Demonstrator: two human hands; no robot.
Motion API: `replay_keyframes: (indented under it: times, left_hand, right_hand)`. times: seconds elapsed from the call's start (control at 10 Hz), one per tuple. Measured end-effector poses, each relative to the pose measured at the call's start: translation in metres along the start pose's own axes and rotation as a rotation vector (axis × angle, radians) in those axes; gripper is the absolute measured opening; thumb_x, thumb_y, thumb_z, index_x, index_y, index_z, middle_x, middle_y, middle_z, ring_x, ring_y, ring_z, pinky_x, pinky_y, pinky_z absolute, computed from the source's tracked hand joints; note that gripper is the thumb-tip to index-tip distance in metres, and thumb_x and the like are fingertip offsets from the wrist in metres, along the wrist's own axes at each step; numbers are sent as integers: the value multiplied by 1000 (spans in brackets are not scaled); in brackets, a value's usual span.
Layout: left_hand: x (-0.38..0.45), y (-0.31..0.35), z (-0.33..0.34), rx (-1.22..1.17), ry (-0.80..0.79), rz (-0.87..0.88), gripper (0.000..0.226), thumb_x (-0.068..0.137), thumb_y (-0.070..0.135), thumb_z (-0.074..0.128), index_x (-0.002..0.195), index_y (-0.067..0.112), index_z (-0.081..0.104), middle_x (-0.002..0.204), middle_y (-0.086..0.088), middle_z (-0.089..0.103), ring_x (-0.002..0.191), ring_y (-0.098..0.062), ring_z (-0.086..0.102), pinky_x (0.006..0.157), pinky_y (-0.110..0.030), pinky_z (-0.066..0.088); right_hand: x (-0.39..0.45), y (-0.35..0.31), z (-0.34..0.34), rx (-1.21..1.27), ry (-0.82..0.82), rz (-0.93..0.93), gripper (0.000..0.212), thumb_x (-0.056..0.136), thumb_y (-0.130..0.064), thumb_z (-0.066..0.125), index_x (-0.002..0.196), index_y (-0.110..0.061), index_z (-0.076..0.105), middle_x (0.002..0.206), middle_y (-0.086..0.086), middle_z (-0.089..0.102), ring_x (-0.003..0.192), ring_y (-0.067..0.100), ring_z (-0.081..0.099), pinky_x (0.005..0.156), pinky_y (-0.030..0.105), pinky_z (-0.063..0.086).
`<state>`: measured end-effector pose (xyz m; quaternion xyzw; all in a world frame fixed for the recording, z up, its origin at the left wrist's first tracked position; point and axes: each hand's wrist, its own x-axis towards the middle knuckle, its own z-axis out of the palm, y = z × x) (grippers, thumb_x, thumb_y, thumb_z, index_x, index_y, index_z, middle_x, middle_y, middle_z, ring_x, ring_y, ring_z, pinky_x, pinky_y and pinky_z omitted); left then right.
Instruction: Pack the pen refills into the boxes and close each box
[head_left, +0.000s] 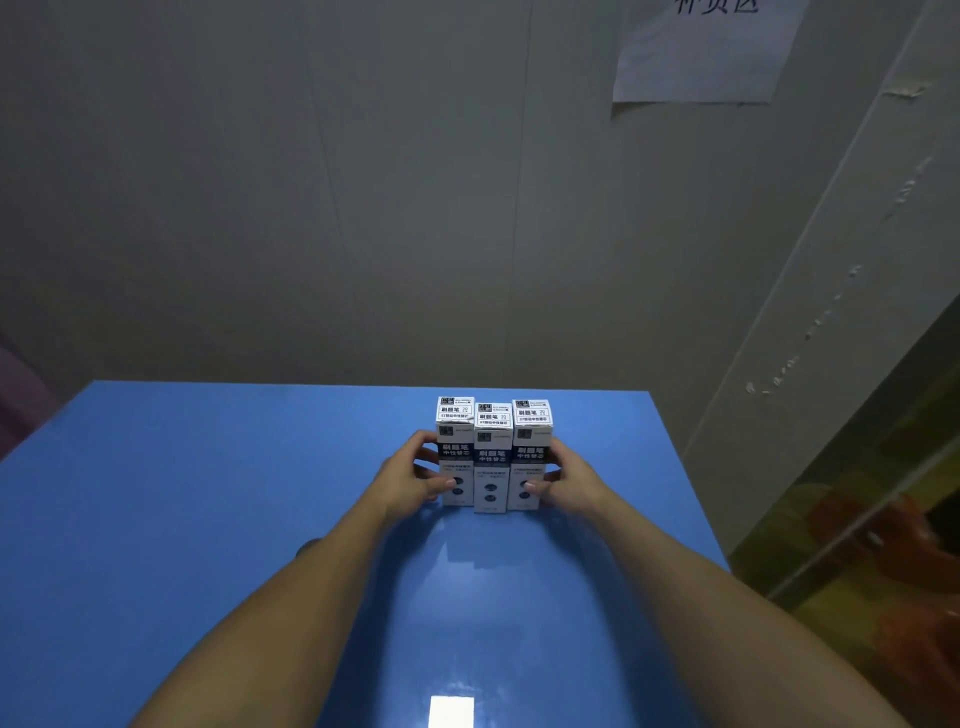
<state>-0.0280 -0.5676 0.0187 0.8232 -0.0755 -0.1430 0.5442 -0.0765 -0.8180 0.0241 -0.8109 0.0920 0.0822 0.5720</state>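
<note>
Three boxes stand upright in a row, side by side, at the far middle of the blue table (208, 493), all with closed tops. The left hand (410, 480) grips the left box (455, 452), with the fingers curled around its side. The right hand (563, 483) grips the right box (531, 452) the same way. The middle box (492, 460) stands between them.

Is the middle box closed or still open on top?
Closed: the middle box stands upright with its printed top flap lying flat, no refills showing. Contents cannot be seen.
</note>
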Motion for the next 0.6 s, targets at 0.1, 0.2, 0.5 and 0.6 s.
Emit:
replay_keyframes:
  times: [0.1, 0.2, 0.5, 0.6]
  left_hand:
    - [-2, -2, -2, -4, -5, -1, 44, 85, -2, 74, 109, 30, 56, 113, -2, 65, 90, -18, 72, 74, -41, 63]
    - [-4, -4, -4, -1, -19, 9, 44, 84, -2, 74, 108, 30, 56, 112, -2, 65, 90, -19, 71, 73, -43, 63]
    - [-8, -4, -8, 66, -83, 14, 55, 85, 4, 75, 122, 35, 49, 120, 5, 59, 98, -17, 67, 77, -41, 62]
    - [-16, -6, -15, 136, -57, -2, 73, 84, 11, 78, 141, 36, 40, 127, 6, 50, 101, -16, 62, 76, -31, 57]
  right_hand:
    - [-2, 1, 1, 3, 8, 4, 47, 90, 6, 65, 122, -26, 52, 116, -8, 61, 97, 17, 69, 87, 45, 59]
    - [-7, 1, 4, -11, 20, 14, 49, 90, 5, 65, 126, -24, 52, 116, -8, 60, 94, 13, 68, 83, 38, 60]
    - [-20, 1, 11, -84, 41, 49, 61, 89, 0, 69, 139, -24, 43, 146, -2, 49, 112, 23, 64, 85, 36, 58]
    - [-30, 1, 6, -230, 99, 107, 83, 85, -9, 77, 152, -21, 29, 156, 0, 37, 133, 29, 50, 103, 46, 49]
